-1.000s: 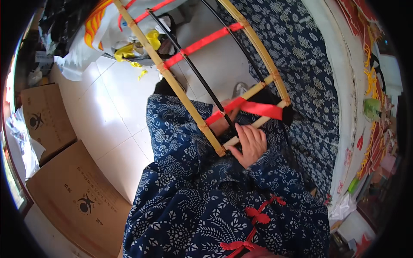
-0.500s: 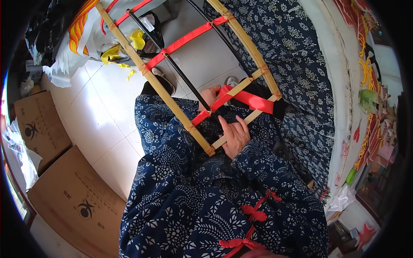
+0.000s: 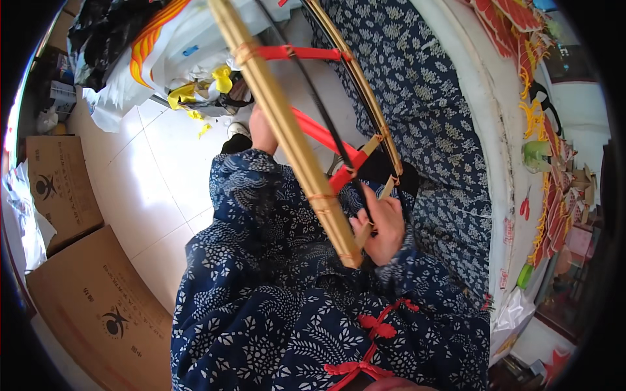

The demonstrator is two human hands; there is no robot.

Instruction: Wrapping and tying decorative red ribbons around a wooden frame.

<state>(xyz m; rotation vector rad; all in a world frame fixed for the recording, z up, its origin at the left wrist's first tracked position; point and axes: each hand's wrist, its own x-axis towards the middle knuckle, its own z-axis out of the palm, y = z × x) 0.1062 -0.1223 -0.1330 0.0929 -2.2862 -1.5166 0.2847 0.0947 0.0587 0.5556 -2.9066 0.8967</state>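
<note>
Bamboo frame [image 3: 284,130] has tilted, baring its left side; right hand [image 3: 386,228] holds the near end; left hand [image 3: 263,131], its grip hidden.

1. Illumination: bright overall; light enters from the left, where the rim is overexposed.
2. Glare: white patches on floor [image 3: 134,156].
3. Shadow: bag [image 3: 104,42] dark.
4. Blur: slight, on frame [image 3: 280,124] and right hand [image 3: 385,228].
5. Distortion: table [image 3: 503,163] edge bends; corners black.
</note>
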